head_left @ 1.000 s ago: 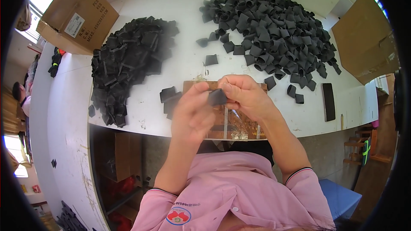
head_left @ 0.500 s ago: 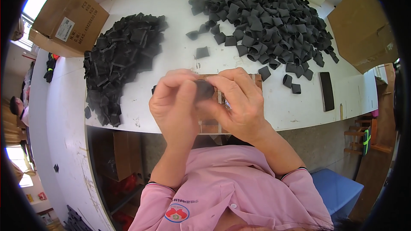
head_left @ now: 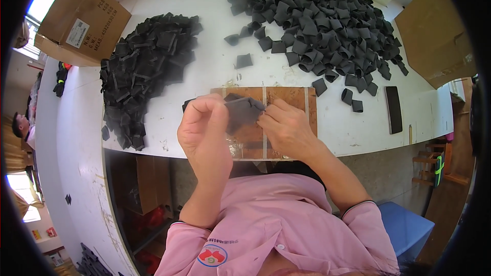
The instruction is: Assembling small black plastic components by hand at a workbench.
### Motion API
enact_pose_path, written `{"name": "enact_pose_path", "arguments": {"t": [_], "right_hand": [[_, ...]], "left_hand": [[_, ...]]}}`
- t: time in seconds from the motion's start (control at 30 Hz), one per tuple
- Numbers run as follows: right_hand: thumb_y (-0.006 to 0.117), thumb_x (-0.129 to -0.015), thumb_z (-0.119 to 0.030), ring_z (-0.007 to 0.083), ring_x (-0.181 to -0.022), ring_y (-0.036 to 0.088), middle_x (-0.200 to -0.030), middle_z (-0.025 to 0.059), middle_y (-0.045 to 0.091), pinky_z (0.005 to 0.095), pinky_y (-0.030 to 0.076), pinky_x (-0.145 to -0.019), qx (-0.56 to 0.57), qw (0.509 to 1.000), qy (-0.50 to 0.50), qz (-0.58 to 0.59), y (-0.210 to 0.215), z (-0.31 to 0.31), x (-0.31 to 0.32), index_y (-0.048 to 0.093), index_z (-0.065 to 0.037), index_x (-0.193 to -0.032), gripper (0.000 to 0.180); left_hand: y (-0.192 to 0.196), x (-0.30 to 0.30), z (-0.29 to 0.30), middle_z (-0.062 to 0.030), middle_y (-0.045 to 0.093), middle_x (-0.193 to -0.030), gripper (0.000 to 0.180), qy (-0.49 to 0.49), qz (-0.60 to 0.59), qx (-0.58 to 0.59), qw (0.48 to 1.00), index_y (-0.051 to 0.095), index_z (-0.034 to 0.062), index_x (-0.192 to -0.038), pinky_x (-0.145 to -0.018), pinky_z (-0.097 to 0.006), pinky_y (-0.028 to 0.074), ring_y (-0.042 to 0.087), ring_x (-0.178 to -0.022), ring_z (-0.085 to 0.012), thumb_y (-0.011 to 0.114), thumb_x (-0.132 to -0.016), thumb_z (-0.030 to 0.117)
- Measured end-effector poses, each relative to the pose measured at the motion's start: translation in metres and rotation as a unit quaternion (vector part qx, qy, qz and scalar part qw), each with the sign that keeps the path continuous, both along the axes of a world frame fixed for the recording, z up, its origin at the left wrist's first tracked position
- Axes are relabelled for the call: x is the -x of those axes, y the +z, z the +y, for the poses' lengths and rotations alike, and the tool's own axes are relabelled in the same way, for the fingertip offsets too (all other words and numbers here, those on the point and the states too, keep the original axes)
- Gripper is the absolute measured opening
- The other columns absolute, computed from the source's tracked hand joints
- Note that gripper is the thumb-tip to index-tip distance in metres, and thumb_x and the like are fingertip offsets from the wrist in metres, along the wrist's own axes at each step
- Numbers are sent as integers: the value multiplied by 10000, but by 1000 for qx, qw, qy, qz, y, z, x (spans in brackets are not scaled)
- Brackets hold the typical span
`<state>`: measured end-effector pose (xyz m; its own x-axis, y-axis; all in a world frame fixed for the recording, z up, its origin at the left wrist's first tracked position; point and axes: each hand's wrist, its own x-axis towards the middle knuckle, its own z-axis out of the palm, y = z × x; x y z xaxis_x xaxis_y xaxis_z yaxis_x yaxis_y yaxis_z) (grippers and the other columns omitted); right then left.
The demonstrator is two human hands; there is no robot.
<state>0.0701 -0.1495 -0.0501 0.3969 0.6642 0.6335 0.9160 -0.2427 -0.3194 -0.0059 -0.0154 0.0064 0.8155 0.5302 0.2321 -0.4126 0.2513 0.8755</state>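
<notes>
Two big heaps of black pieces sit beyond the fingers — loose curled ones (head_left: 327,20) far right, flat stacked ones (head_left: 146,66) left, probably sorted that way. Closer in, both hands — left hand (head_left: 204,130), right hand (head_left: 289,128) — pinch one dark piece (head_left: 244,111) between the fingertips, just above the wooden board (head_left: 286,99), likely the work surface.

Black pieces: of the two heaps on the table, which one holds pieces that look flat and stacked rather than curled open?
The left heap, beside the cardboard box; the right heap holds curled, open pieces.
</notes>
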Motion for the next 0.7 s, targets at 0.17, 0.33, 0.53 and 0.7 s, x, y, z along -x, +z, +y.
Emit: {"name": "enact_pose_path", "arguments": {"t": [0.17,0.33,0.53,0.7], "right_hand": [[675,-676,-131,210,-697,547,-739,75,548,289,450,-531,-98,976,-57,186,72,-10,17,566,-22,-871,248],[665,-653,-117,202,-675,540,-735,66,517,295,444,-511,-106,993,-30,45,74,10,4,562,-26,-829,223],[606,-599,-34,199,-644,522,-677,47,489,296,425,-497,-46,996,48,51,81,13,-12,536,-36,-718,138],[601,-592,-2,200,-621,499,-672,47,489,294,417,-496,-113,991,44,61,64,14,-8,527,-34,-700,136]], "left_hand": [[8,-2,5,-114,531,-966,152,-3,-30,-59,998,533,-27,-953,-787,-256,384,489,-872,-153,524,-841,75],[14,-5,15,-77,569,-893,181,-37,-3,-239,970,580,-21,-871,-757,-250,416,516,-815,-134,589,-707,-96],[10,1,12,-55,561,-787,123,27,1,-213,977,573,-11,-760,-665,-231,417,506,-740,-122,622,-683,-94],[11,-8,15,-58,567,-711,144,65,-28,-365,929,586,7,-764,-602,-234,418,517,-675,-156,636,-662,-80]]}}
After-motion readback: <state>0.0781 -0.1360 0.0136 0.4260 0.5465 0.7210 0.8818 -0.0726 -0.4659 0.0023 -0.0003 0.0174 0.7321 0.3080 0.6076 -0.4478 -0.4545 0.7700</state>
